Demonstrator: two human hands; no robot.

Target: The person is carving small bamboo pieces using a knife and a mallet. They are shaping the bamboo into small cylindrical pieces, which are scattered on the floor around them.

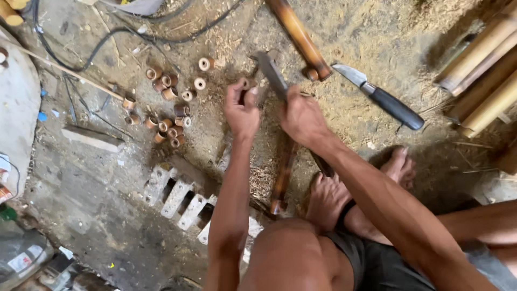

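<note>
My left hand (241, 110) pinches a small bamboo ring (246, 83) between thumb and fingers, held above the dirt floor. Close beside it, my right hand (302, 116) grips the handle of a heavy cleaver-like knife (272, 74); its grey blade points up and left, just right of the ring. A dark bamboo stick (284, 175) lies under my hands, running toward my feet (328, 199). Several cut bamboo rings (168, 110) are scattered on the floor to the left.
A black-handled knife (379, 97) lies on the ground to the right, beside a brown bamboo pole (301, 40). Thick bamboo poles (484, 75) are stacked at far right. A slotted concrete block (177, 196), black cables (107, 40) and a wooden slat (91, 138) lie left.
</note>
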